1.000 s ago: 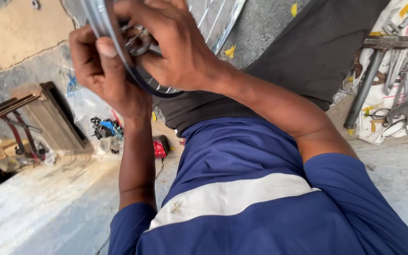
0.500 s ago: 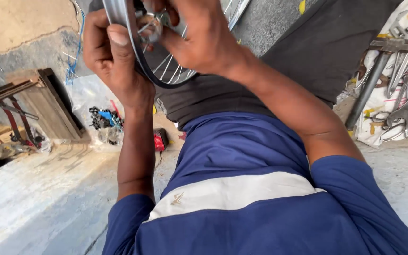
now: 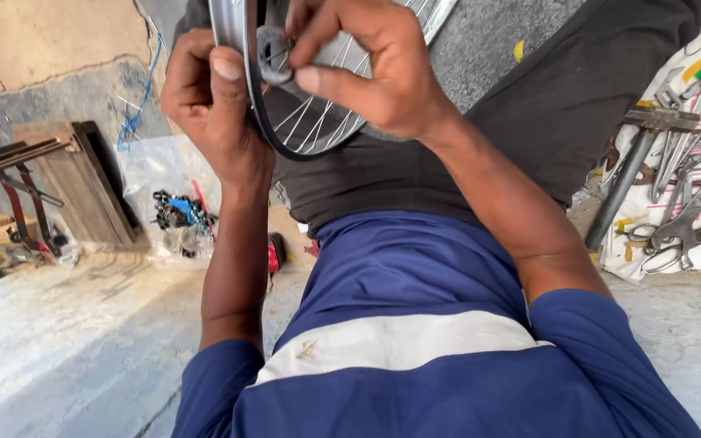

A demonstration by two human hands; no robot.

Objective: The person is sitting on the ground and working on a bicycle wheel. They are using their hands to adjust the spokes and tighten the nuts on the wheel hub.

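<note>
Left hand (image 3: 208,101) wrapped round shiny metal wheel rim (image 3: 229,32), thumb flat on it, fingers curled tight. Right hand (image 3: 367,69) just beside, arm bent, fingertips pinching grey rubber strip (image 3: 273,53) against rim. Thin steel spokes (image 3: 318,113) fan below rim. Clear plastic bag (image 3: 168,195) of small parts lower left of rim; worn steel tools (image 3: 683,195) on cloth far right.

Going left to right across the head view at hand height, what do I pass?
Wooden frame with metal bars → clear plastic bag of small parts → left hand on the shiny wheel rim → right hand pinching the dark rim strip → hand tools on the cloth.
</note>
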